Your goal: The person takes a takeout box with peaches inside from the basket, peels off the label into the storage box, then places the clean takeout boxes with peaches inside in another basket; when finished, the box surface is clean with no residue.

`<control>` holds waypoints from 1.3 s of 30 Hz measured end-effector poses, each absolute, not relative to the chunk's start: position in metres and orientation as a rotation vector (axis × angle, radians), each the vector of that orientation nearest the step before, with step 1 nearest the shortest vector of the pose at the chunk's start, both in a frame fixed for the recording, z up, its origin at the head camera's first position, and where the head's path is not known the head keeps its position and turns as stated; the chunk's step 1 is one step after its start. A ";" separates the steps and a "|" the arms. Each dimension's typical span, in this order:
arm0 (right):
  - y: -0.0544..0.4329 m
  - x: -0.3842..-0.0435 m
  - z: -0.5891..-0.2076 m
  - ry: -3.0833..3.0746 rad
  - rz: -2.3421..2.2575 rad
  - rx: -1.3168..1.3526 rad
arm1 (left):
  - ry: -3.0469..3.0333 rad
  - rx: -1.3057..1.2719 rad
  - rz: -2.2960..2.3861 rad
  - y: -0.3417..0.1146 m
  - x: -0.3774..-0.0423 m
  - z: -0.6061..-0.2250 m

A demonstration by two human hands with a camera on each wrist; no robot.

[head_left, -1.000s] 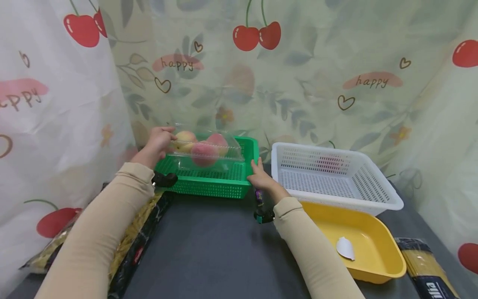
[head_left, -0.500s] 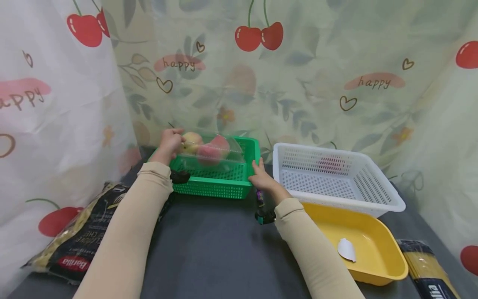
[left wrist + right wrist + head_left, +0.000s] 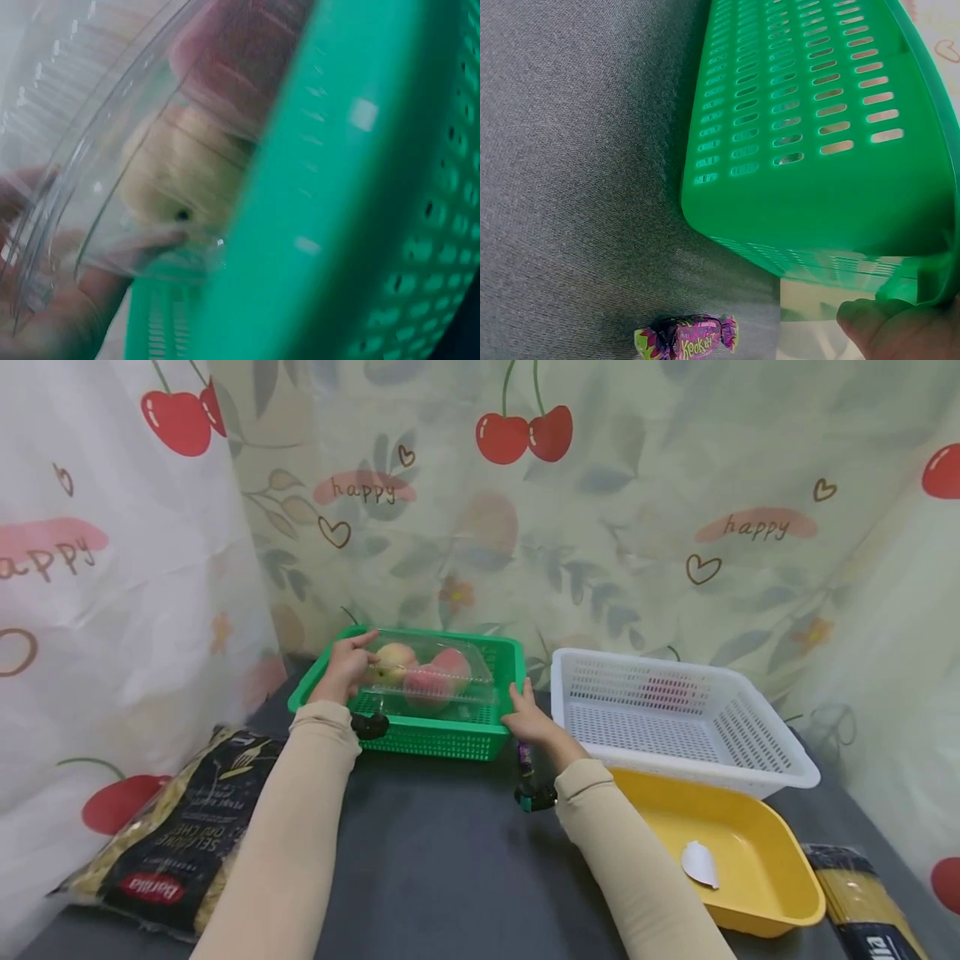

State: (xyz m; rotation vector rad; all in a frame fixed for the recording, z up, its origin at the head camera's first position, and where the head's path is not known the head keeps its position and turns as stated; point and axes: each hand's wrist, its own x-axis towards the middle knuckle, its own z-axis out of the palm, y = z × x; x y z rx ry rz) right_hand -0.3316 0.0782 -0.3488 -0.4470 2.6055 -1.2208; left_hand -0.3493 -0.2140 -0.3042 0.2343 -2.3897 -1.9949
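A clear plastic box [image 3: 431, 672] with several yellow-and-pink peaches [image 3: 429, 685] is tilted inside the green perforated basket [image 3: 427, 742]. My left hand [image 3: 342, 672] grips the box's left end. In the left wrist view, its fingers curl round the clear wall beside a pale peach [image 3: 180, 169]. My right hand [image 3: 530, 718] holds the basket's right end at the rim; the thumb [image 3: 862, 319] shows against that rim in the right wrist view. Close to this hand, a purple wrapped candy [image 3: 697, 335] lies on the dark cloth.
Right of the green basket stands a white perforated basket [image 3: 667, 764]. In front of it, a yellow tub [image 3: 750, 835] holds a white scrap [image 3: 700, 864]. A packet of spaghetti [image 3: 862, 902] lies far right, a black-and-yellow pasta bag [image 3: 176, 835] at left.
My left hand has moved right and slightly down, bringing the peach box further into the green basket. More of the pasta bag shows at left. My right hand stays at the rim.
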 end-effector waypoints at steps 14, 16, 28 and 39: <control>0.079 -0.332 -0.349 2.598 -1.250 -0.452 | -2.321 0.206 -2.074 -0.220 -0.345 -0.323; 0.079 -0.332 -0.349 2.600 -1.248 -0.454 | -2.338 0.197 -2.066 -0.220 -0.345 -0.324; 0.078 -0.331 -0.348 2.590 -1.240 -0.448 | -2.446 0.153 -1.984 -0.218 -0.349 -0.327; 0.080 -0.332 -0.349 2.592 -1.237 -0.439 | -2.564 0.196 -1.796 -0.219 -0.351 -0.332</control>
